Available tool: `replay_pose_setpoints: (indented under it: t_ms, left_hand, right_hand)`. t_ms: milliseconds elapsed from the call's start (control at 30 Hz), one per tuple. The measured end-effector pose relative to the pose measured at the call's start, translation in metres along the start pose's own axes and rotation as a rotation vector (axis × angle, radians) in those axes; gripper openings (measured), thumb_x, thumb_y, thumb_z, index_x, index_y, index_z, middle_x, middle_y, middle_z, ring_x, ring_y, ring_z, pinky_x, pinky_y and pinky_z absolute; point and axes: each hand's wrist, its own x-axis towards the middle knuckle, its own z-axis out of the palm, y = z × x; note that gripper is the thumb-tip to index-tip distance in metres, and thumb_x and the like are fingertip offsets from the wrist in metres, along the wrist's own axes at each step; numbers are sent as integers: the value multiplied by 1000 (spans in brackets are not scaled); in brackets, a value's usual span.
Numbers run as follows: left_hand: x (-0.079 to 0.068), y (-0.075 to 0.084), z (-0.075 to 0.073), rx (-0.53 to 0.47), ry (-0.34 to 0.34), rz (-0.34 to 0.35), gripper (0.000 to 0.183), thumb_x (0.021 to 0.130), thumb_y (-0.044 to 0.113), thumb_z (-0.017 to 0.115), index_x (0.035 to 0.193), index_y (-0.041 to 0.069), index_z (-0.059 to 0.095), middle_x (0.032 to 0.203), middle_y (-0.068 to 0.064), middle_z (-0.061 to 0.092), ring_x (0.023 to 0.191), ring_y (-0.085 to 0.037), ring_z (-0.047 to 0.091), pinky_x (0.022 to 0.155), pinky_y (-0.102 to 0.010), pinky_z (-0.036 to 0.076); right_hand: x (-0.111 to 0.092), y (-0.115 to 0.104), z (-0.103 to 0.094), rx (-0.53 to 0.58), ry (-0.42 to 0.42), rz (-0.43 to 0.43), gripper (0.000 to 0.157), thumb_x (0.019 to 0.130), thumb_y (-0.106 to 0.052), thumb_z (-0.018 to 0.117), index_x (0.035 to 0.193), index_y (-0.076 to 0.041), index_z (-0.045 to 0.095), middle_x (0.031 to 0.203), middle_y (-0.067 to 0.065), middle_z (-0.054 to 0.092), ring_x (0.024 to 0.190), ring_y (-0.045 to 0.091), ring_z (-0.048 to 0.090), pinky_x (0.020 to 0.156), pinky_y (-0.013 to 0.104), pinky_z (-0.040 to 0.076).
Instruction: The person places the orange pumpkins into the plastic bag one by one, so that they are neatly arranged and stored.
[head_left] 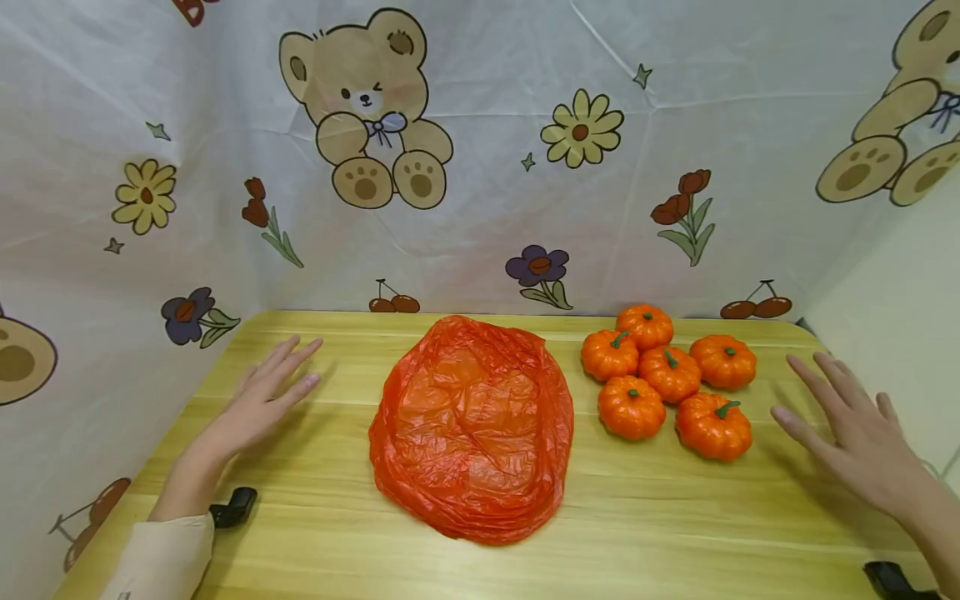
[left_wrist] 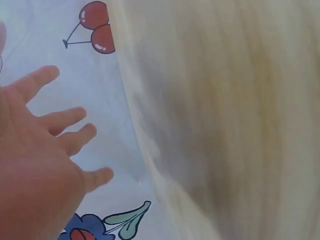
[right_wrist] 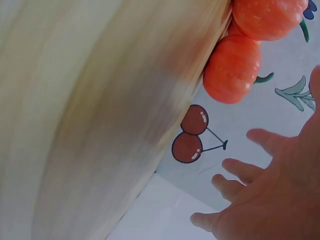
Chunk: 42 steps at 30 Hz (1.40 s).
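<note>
A crumpled, translucent red-orange plastic bag [head_left: 472, 429] lies flattened in a roundish shape at the middle of the table. Several small orange pumpkins [head_left: 670, 375] with green stems sit close together to the right of the bag. My left hand [head_left: 258, 404] is held over the left part of the table with its fingers spread, holding nothing. On the other side, my right hand [head_left: 862, 433] hovers to the right of the pumpkins, fingers apart and nothing in it. In the right wrist view, two pumpkins [right_wrist: 232, 70] show above that hand.
The light wooden table [head_left: 300, 533] ends at a white cloth [head_left: 480, 208] printed with bears, flowers and cherries, hanging behind and at the left. A black wrist-mount piece [head_left: 236, 507] sits by the left wrist, another [head_left: 892, 579] by the right wrist.
</note>
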Motion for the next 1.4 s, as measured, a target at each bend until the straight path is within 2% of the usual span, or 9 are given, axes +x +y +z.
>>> replay_pose_setpoints:
  t_ms: [200, 333, 433, 567, 667, 767, 900, 1033, 1400]
  left_hand:
    - [0, -5, -2, -105, -27, -29, 61, 112, 40, 50, 167, 23, 30, 172, -24, 22, 155, -53, 23, 116, -77, 22]
    - [-3, -11, -1, -189, -24, -39, 56, 113, 37, 49, 163, 14, 40, 163, -18, 44, 145, -30, 50, 115, -29, 42]
    - [-6, -17, 2, -253, -16, -30, 51, 113, 34, 49, 158, 10, 47, 155, -17, 54, 133, -8, 60, 100, -4, 36]
    - [-7, -24, 6, -340, 20, 21, 46, 113, 26, 50, 153, 4, 51, 144, -22, 62, 122, -1, 65, 101, -4, 37]
    - [-5, -26, 9, -410, 36, 46, 44, 112, 21, 52, 152, 1, 51, 140, -25, 63, 120, -9, 69, 101, -8, 42]
    - [-2, -26, 12, -455, 15, 34, 46, 112, 22, 54, 152, 1, 50, 142, -24, 62, 120, -14, 69, 101, -10, 45]
    - [2, -18, 17, -466, -16, 6, 47, 111, 26, 56, 151, 1, 51, 144, -23, 61, 122, -14, 68, 101, -10, 45]
    - [8, -9, 24, -477, -33, -3, 47, 110, 28, 57, 149, 2, 53, 144, -20, 62, 123, -15, 68, 101, -11, 45]
    - [28, 20, 53, -506, -97, -11, 46, 106, 31, 66, 146, 10, 58, 145, -11, 63, 128, -27, 64, 103, -16, 46]
  right_hand:
    - [6, -3, 2, 75, 0, 44, 72, 111, -29, 51, 170, -16, 13, 173, 30, 1, 154, 62, 5, 113, 83, -9]
    - [9, -6, 1, 98, 4, 93, 70, 112, -31, 49, 170, -14, 15, 170, 35, 10, 149, 68, 13, 110, 85, 9]
    - [13, -9, 0, 107, 11, 117, 69, 112, -33, 50, 169, -12, 19, 163, 41, 25, 142, 70, 24, 105, 85, 18]
    - [18, -13, 0, 151, -3, 140, 67, 112, -35, 51, 169, -12, 23, 155, 42, 38, 136, 70, 34, 114, 73, 27]
    - [20, -14, 0, 201, -23, 161, 68, 111, -38, 52, 169, -16, 23, 156, 38, 41, 135, 67, 38, 122, 21, 31]
    - [23, -13, 0, 250, -28, 175, 70, 110, -39, 55, 169, -18, 24, 158, 35, 42, 137, 64, 39, 90, -9, 18]
    - [28, -15, 4, 295, 8, 179, 73, 107, -38, 61, 168, -15, 28, 158, 34, 42, 152, 16, 43, 90, -9, 23]
    - [34, -18, 9, 324, 65, 157, 72, 105, -35, 66, 165, -10, 34, 159, 33, 43, 114, -31, 33, 93, -8, 27]
    - [51, -20, 13, 377, 72, 152, 73, 104, -34, 68, 163, -7, 36, 161, 25, 43, 125, -20, 41, 91, -5, 35]
